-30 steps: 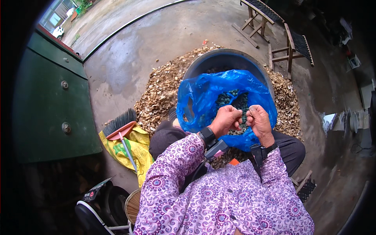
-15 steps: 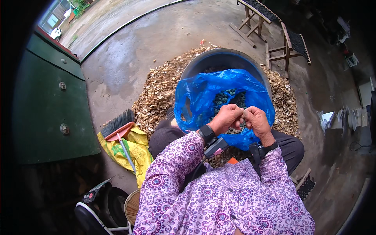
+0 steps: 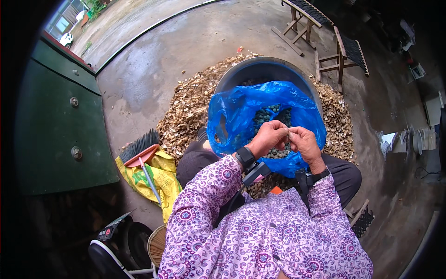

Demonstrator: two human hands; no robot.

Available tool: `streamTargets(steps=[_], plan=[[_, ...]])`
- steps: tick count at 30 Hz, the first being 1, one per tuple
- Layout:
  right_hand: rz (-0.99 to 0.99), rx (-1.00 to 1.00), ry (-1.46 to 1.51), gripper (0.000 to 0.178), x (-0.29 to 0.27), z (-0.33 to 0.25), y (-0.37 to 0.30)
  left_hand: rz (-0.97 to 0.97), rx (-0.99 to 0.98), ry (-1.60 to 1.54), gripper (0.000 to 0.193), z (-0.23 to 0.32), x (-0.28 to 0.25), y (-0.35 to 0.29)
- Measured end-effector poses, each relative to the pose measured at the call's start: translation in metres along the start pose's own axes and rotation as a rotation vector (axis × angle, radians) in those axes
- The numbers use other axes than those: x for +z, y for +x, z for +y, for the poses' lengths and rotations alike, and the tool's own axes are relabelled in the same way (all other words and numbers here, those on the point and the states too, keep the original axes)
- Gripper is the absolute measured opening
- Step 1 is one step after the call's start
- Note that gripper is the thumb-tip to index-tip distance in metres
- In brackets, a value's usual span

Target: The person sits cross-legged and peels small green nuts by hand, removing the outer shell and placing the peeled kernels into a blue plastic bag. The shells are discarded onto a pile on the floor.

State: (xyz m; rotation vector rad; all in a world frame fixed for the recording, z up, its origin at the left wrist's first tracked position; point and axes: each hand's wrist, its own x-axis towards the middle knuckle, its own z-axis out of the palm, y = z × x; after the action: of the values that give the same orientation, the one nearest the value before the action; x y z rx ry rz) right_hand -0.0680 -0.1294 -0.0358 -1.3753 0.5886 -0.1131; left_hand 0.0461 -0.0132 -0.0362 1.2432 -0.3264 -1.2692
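When looking a little right of the middle of the frame, find the left hand (image 3: 267, 141) and the right hand (image 3: 305, 143) just above a blue plastic bag (image 3: 297, 98), both closed in a careful pinch, with fingertips meeting or almost meeting. Possibly gripping one small thing between them; too small and too covered to tell. Below, inside the mouth of the bag, many nut-like pieces (image 3: 263, 116), small, round and grey-green, lying loose. Beneath and behind the bag, see a large metal basin (image 3: 253, 74), and on both sides of it a wide heap of broken brown shells (image 3: 188, 104) on the concrete floor (image 3: 125, 109).

About handling, by judgement only: for one nut-like piece, light, hard and apt to roll away because of its roundness; best to take by two opposite sides, between thumb and forefinger, without pressing too strongly. For the bag, thin, soft, slippery and easy to tear; better to hold by a gathered fold of the rim.

At left of the frame, a broom (image 3: 141, 156) with reddish head, resting upon a yellow sack (image 3: 166, 176). In the upper right, wooden stools (image 3: 340, 44) with dark seats.
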Motion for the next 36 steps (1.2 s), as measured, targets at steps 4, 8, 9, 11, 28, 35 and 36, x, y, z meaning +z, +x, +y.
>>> streamTargets(steps=[4,8,9,11,28,35,36], plan=[[0.003,0.045,0.089,0.019,-0.004,0.000,0.000,0.003,-0.020,0.005,0.028,-0.002,0.000,-0.001],[-0.021,0.031,0.119,0.021,-0.005,-0.002,-0.003,-0.043,-0.107,-0.056,0.026,-0.004,0.002,-0.002],[-0.033,0.056,0.152,0.021,-0.004,-0.005,-0.004,-0.043,-0.107,-0.056,0.026,-0.004,0.001,-0.003],[-0.045,0.081,0.184,0.022,-0.004,-0.006,-0.005,-0.073,-0.085,-0.109,0.025,-0.005,0.001,-0.004],[-0.069,0.065,0.187,0.021,-0.004,-0.013,-0.008,-0.086,-0.107,-0.280,0.014,-0.001,0.003,-0.004],[-0.103,0.029,0.224,0.021,-0.007,-0.009,-0.007,-0.116,-0.156,-0.308,0.018,0.003,0.002,-0.007],[-0.093,0.030,0.199,0.020,-0.004,-0.013,-0.008,-0.117,-0.157,-0.308,0.018,0.004,0.003,-0.007]])
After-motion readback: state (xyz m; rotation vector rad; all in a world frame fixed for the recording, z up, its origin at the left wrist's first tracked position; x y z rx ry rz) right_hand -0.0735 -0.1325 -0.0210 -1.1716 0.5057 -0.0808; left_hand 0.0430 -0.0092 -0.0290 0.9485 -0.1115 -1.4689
